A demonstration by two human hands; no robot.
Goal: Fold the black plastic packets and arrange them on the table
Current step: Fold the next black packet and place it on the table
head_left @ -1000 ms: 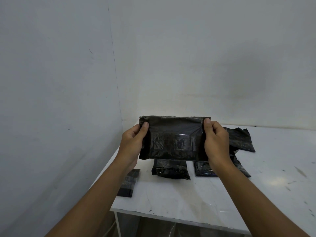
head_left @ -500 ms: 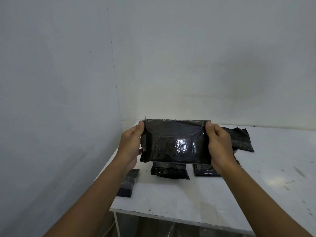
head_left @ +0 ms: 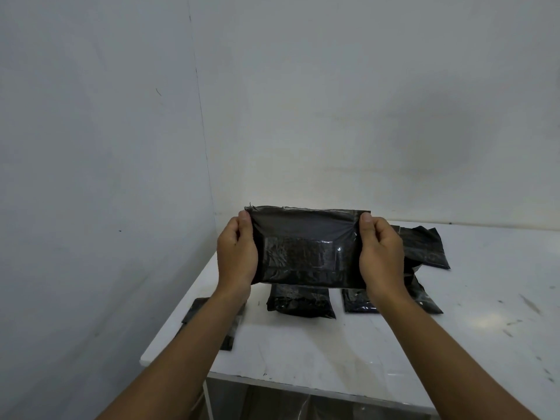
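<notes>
One white table fills the frame's lower right. Above it at centre, one held packet is stretched between left hand and right hand, thumbs pinching its upper corners. Four lying packets sit below.

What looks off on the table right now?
Nothing spilled. Left hand and right hand pinch one black plastic packet mid-air. Behind it, unfolded black packets lie askew, overlapping. A small folded black packet sits near the white table's left edge.
</notes>
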